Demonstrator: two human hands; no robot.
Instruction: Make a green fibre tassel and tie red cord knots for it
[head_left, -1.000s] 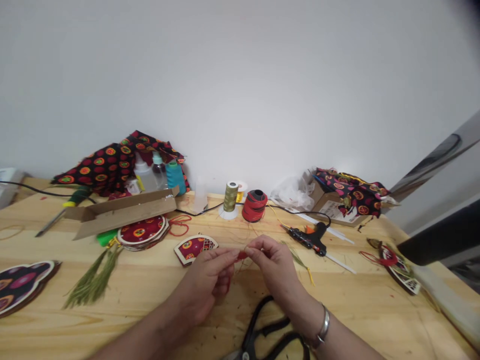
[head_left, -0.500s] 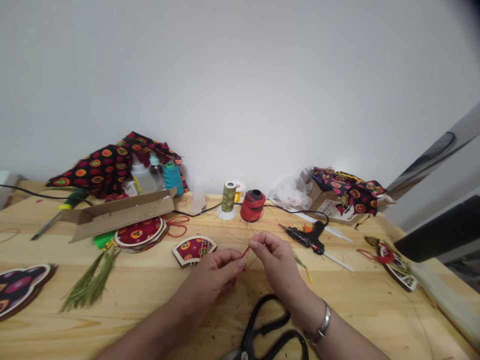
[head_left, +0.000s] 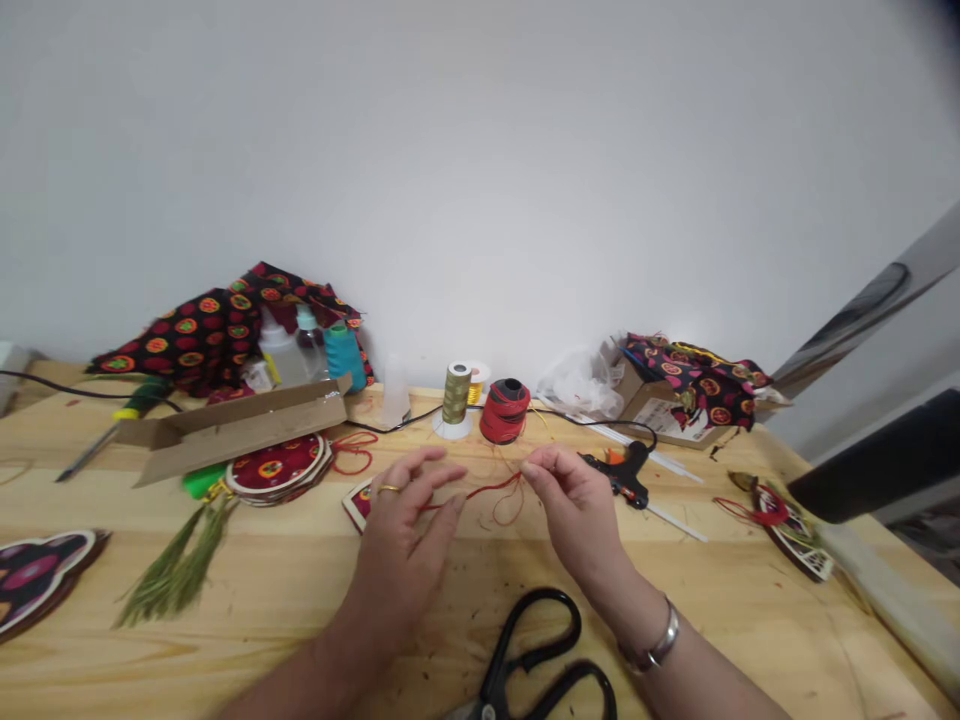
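Note:
Pinched between the thumb and fingers of my right hand [head_left: 574, 495] is a red cord [head_left: 491, 489], which runs leftward to my left hand [head_left: 412, 520]. The fingers of my left hand are spread, and the cord passes behind them near the thumb. A thin loop of red thread hangs beside my right fingertips. Under my left hand, a fan-shaped patterned piece [head_left: 358, 503] shows only its left edge. Black-handled scissors [head_left: 517, 665] lie on the table below my hands, their blades cut off by the frame's bottom.
Behind my hands stand a red spool [head_left: 505, 411] and an olive spool [head_left: 457, 394]. A black glue gun [head_left: 628, 472] lies to the right. At left are a cardboard tray [head_left: 244, 430], round patterned pieces [head_left: 277, 470] and a green tassel [head_left: 180, 565].
My hands have moved apart, the left one leftward and its fingers opening, the right one slightly rightward. More red cord now shows between them, and the fan-shaped piece is mostly covered.

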